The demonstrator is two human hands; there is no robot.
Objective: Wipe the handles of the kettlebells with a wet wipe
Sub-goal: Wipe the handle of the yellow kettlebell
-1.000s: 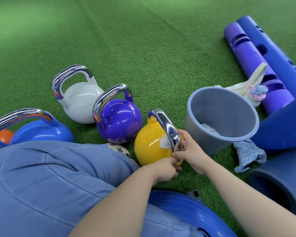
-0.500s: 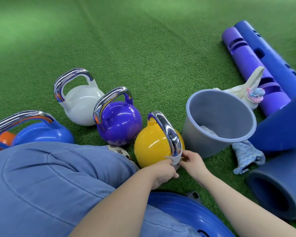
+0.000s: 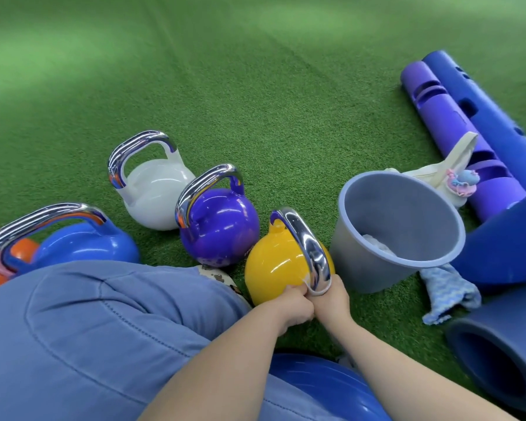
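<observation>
Pinching wet wipe (image 3: 313, 288), both hands (image 3: 295, 305) (image 3: 334, 299) meet under yellow kettlebell's handle (image 3: 308, 247).

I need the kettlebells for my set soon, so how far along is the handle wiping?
Done: nothing shows which handles are finished, though crumpled white material lies in the bucket. In hand: both hands, left and right, hold a wipe around the yellow kettlebell's handle. Possibly left: the purple, white and blue handles, untouched now.

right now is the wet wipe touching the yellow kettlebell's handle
Touching: the head view shows the wet wipe looped around the near end of the yellow kettlebell's handle.
</observation>
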